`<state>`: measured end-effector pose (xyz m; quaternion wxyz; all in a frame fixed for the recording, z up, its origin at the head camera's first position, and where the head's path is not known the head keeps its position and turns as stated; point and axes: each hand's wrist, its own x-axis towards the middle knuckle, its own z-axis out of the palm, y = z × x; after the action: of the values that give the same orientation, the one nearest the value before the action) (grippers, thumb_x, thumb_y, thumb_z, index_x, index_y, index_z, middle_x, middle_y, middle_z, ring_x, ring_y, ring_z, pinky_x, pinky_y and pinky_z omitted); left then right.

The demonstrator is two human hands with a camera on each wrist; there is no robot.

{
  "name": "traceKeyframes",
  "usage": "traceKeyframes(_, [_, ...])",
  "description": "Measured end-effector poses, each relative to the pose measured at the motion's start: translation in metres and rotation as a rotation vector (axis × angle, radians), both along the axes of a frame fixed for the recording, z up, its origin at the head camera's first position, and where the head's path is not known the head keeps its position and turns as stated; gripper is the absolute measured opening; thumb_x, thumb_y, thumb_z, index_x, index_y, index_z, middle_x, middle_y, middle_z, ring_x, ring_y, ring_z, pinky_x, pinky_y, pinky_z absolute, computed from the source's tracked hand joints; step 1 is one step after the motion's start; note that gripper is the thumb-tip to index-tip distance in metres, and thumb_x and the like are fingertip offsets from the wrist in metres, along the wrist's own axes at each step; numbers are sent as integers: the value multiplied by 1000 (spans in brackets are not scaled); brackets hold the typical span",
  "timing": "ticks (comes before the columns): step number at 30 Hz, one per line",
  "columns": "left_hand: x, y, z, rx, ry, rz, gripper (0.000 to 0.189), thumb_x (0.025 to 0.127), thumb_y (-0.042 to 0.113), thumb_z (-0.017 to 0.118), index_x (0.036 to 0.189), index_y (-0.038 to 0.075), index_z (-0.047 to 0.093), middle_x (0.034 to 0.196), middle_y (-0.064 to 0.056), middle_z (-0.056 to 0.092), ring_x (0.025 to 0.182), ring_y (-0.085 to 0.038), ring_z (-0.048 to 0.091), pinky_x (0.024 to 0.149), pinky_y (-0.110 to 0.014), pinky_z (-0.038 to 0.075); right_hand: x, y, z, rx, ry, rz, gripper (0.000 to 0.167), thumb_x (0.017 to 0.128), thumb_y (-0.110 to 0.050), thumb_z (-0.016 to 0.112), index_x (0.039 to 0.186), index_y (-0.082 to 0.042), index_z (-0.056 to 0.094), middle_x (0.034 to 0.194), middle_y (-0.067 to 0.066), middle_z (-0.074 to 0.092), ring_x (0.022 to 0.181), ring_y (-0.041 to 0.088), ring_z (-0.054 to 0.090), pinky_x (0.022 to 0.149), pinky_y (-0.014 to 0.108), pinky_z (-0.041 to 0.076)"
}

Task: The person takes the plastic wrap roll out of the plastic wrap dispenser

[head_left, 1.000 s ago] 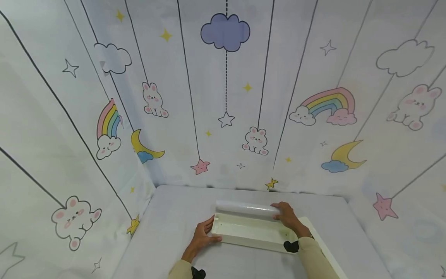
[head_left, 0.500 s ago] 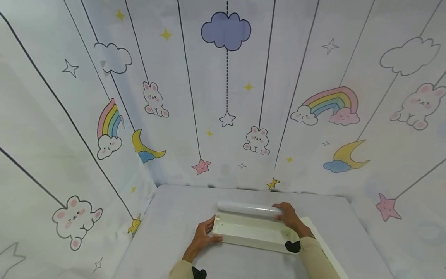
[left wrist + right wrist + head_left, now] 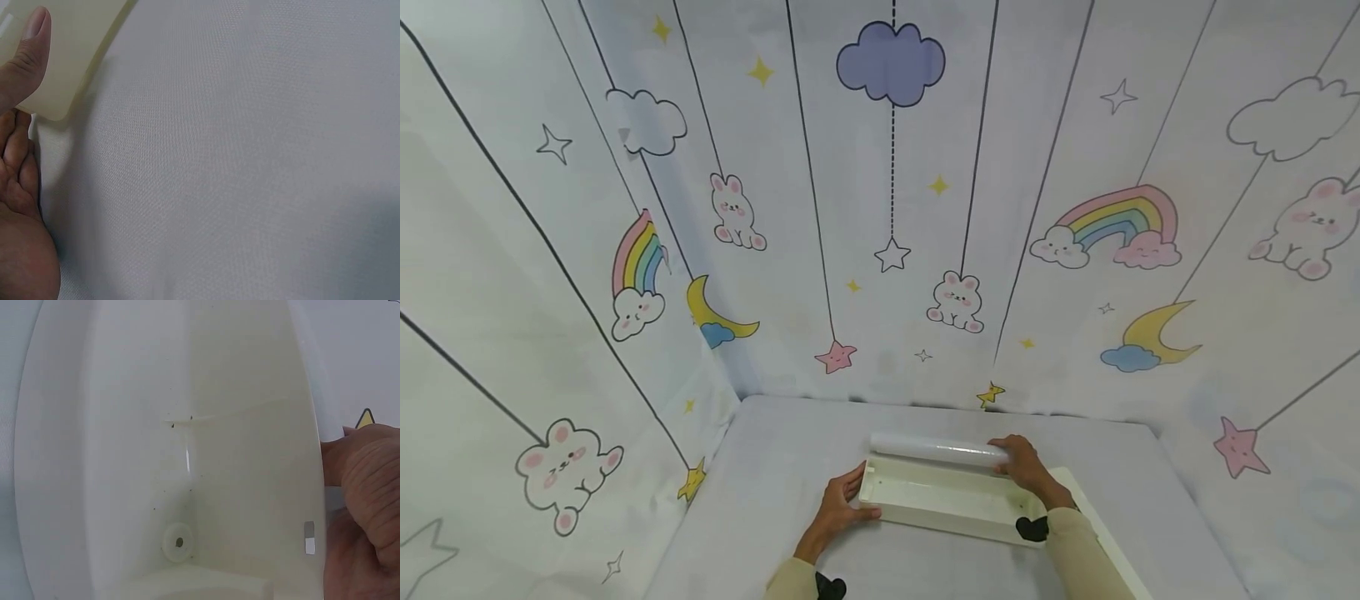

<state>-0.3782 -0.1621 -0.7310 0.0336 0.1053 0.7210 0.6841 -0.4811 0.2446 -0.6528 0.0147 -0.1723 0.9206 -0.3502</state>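
Note:
A long cream plastic box, its hollow side up, lies on the white-covered table. My left hand grips its left end, the thumb on the front wall and the fingers round the end. In the left wrist view the thumb lies flat on the box's pale wall. Along the box's back edge lies a shiny roll of clear plastic film. My right hand holds the roll's right end. The right wrist view looks into the box's inside; there the right fingers are partly hidden behind its wall.
A second long cream piece lies on the table to the right, partly under my right forearm. White cloth walls printed with rabbits, stars and clouds stand at the back and sides of the table.
The whole scene shifts slightly to the right as the head camera turns a little. Both hands, the box and the roll keep their places relative to each other.

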Motion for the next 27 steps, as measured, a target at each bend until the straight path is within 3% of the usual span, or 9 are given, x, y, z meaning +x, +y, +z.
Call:
traceKeyframes(9, [5, 3, 9, -59, 5, 19, 106, 81, 9, 98, 165, -8, 36, 167, -29, 43, 157, -49, 43, 124, -19, 44, -5, 3, -10, 0, 31, 5, 51, 79, 6, 89, 128, 9, 75, 118, 29, 68, 114, 50, 60, 105, 67, 48])
traceKeyframes(17, [4, 4, 13, -79, 15, 26, 105, 81, 9, 98, 164, -9, 38, 166, -30, 44, 156, -48, 45, 122, -17, 45, -11, 6, -24, 21, 107, 10, 53, 78, 3, 92, 129, 5, 77, 118, 27, 69, 112, 48, 63, 102, 61, 53])
traceKeyframes(19, [3, 4, 12, -78, 14, 25, 105, 81, 10, 99, 164, -9, 38, 166, -30, 44, 156, -48, 44, 123, -18, 45, -11, 4, -22, 32, 99, 4, 54, 76, 6, 93, 127, 6, 77, 114, 28, 68, 108, 48, 63, 99, 60, 53])
traceKeyframes(27, [2, 2, 8, -67, 0, 25, 107, 80, 13, 100, 165, -6, 38, 167, -27, 45, 157, -44, 45, 125, -20, 45, -9, -6, -9, 15, -66, -81, 55, 74, 14, 91, 127, 10, 76, 115, 28, 68, 115, 49, 62, 108, 69, 50])
